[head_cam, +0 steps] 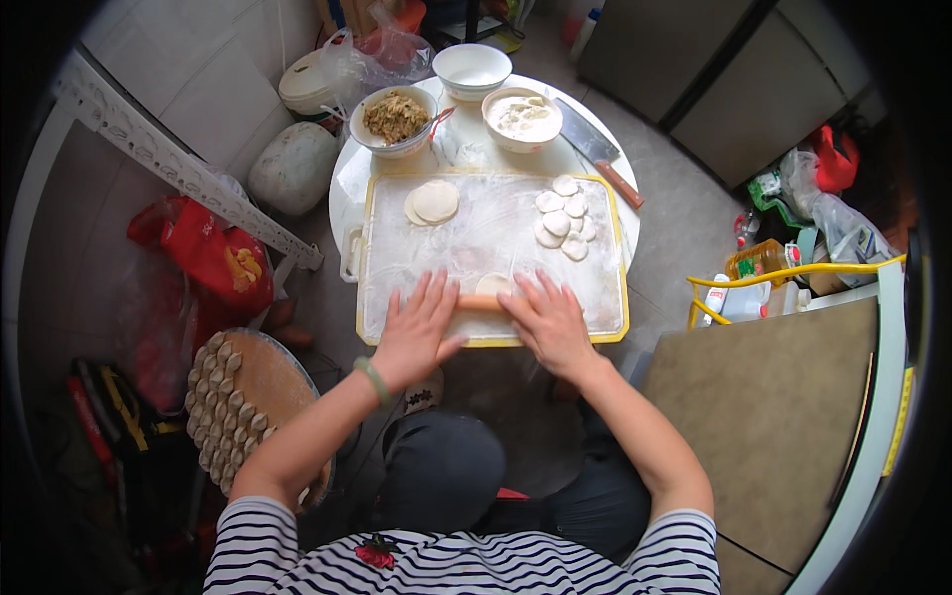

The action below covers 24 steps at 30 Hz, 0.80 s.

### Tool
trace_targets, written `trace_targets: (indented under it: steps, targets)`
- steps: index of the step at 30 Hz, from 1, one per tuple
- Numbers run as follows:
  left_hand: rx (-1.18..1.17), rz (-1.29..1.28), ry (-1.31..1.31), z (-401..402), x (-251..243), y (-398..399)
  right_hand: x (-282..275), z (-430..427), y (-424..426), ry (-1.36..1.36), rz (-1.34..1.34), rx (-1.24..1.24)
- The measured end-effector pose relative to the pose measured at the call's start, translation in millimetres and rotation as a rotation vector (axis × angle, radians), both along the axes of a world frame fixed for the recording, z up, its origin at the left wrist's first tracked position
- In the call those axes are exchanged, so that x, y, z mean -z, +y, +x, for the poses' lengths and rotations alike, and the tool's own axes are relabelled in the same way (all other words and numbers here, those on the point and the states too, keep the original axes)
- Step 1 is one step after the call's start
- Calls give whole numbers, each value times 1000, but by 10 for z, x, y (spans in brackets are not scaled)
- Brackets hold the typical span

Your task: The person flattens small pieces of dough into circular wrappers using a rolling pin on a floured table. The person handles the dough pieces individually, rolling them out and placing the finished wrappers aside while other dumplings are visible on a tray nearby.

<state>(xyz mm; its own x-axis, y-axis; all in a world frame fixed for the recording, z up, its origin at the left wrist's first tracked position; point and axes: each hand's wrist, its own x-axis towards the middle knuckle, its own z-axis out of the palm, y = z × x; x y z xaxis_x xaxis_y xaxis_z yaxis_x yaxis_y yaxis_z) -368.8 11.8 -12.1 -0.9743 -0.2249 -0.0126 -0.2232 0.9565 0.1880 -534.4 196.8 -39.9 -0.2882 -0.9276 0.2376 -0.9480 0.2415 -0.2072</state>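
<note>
Both palms lie on a wooden rolling pin (480, 302), my left hand (419, 323) over its left end and my right hand (549, 320) over its right end, fingers spread forward. Part of a dough round (493, 284) shows just beyond the pin. All this is on a floured board with a yellow rim (623, 297). Rolled dough wrappers (436, 201) lie stacked at the board's upper left. Several small flattened dough pieces (556, 222) are clustered at its upper right.
Behind the board on the round table (461, 152) stand a bowl of filling (394, 119), an empty white bowl (472, 68) and a bowl of flour (522, 119). A cleaver (587, 132) lies at the right edge. Lower left, a round tray (277, 372) bears rows of dumplings (223, 401).
</note>
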Motion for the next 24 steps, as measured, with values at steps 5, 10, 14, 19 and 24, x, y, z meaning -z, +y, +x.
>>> trace_targets:
  steps: [5,10,14,19,24]
  targets:
    - [-136,51,74,-386,-18,-191,-91,-374,-432,101,-85,39]
    - [62,-7,-72,32,-20,58,-20,-46,83,-25,40,-3]
    - [-98,-30,118,-402,46,-253,-124,-292,-438,87,-44,38]
    - [35,-22,13,-46,-62,-2,8,-228,-14,-65,60,20]
    - [-55,-8,79,-275,47,-216,-102,-346,-268,-43,43,-4]
